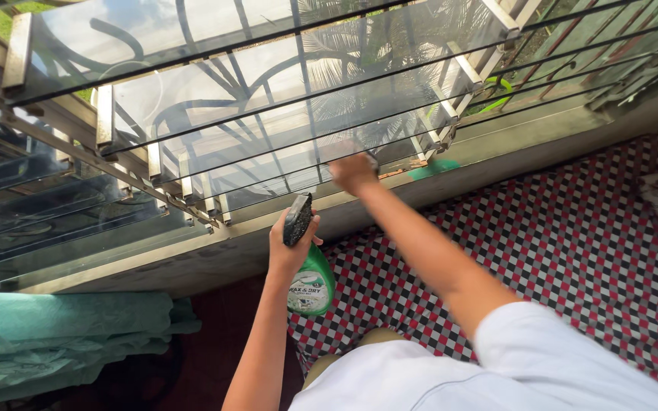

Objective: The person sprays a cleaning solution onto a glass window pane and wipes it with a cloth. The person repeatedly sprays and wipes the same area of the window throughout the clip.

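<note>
The green spray bottle (311, 283) hangs in the left hand (292, 245), low in front of the window sill, the fingers clenched round its neck and black trigger head (297, 219) so that the plastic body dangles below the fist, its pale label facing the room. Above it the right hand (352, 172) is stretched out to the lower glass louvre slats (321, 137), blurred with motion; it seems pressed against the glass, and I cannot tell whether it grips a cloth or is simply flat on the pane. To my eye this is the wiping stage of cleaning the louvres, with the bottle held in reserve; the next move would call for a steady sweep along the narrow slat without forcing it in its clips, since the glass is thin-edged and tilted. The slats are clear and glossy, reflecting palm leaves, and sit in dull metal side frames (105, 114) with curled iron grillwork behind. A small green patch (433, 168) lies on the pale concrete sill (496, 156). Below spreads a red, black and white checked cloth (573, 228), soft and flat, and to the left a folded teal fabric (62, 335), lightly creased.
</note>
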